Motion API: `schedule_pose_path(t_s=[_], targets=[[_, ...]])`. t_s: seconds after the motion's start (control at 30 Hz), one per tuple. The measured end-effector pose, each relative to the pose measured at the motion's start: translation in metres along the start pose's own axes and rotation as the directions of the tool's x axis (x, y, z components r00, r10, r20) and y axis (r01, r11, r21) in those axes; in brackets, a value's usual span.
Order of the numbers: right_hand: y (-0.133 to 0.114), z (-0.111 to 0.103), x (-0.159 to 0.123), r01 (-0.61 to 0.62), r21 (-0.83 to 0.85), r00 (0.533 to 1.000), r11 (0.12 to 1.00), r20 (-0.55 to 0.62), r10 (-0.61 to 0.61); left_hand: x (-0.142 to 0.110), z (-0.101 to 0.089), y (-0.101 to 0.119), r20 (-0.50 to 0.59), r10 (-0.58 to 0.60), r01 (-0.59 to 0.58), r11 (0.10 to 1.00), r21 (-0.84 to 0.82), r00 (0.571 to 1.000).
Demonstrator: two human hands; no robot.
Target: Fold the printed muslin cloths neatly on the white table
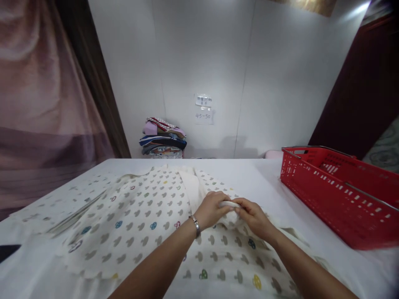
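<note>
A white garment [149, 216] printed with grey and coloured mushrooms lies spread over the white table. Its sleeve reaches out to the left, and a plain white band runs down from the top middle. My left hand [216, 207], with a bracelet at the wrist, pinches a rolled white edge of this garment. Close beside it, my right hand [254, 216] grips the same edge between thumb and fingers. That short stretch of edge is lifted a little above the cloth beneath. The fabric under my right hand is bunched and partly hidden.
A red plastic basket [339, 199] with metal handles stands on the right of the table [258, 178]. Folded clothes [163, 139] are stacked at the back, before a white wall with paper notes [204, 110]. A pink curtain [40, 104] hangs at left; a dark object [8, 251] lies at the left edge.
</note>
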State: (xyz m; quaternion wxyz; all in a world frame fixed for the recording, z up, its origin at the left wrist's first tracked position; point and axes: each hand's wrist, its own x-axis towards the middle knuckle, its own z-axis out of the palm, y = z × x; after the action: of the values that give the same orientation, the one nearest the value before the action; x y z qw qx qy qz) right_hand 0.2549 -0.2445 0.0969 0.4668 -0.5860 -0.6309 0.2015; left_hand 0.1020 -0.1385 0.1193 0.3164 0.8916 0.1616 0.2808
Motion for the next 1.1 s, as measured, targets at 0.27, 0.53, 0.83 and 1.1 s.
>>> schedule_pose_path(t_s=[0.27,0.53,0.83,1.1], targets=[[0.025,0.003,-0.020,-0.023,-0.435,0.989,0.900,-0.139,-0.042,0.024,-0.021,0.008,-0.028,0.069,-0.066,0.994,0.087,0.997],[0.066,-0.015,-0.056,-0.199,-0.477,0.960,0.856,-0.268,0.074,0.035,-0.032,0.005,-0.058,0.074,-0.067,0.992,0.109,0.996],[0.082,-0.037,-0.079,-0.312,-0.448,0.941,0.838,-0.266,0.208,0.043,-0.033,0.005,-0.062,0.080,-0.071,0.988,0.137,0.995],[0.073,-0.074,-0.104,-0.398,-0.403,0.917,0.824,-0.217,0.336,0.078,-0.040,0.009,-0.071,0.107,-0.092,0.978,0.186,0.992]])
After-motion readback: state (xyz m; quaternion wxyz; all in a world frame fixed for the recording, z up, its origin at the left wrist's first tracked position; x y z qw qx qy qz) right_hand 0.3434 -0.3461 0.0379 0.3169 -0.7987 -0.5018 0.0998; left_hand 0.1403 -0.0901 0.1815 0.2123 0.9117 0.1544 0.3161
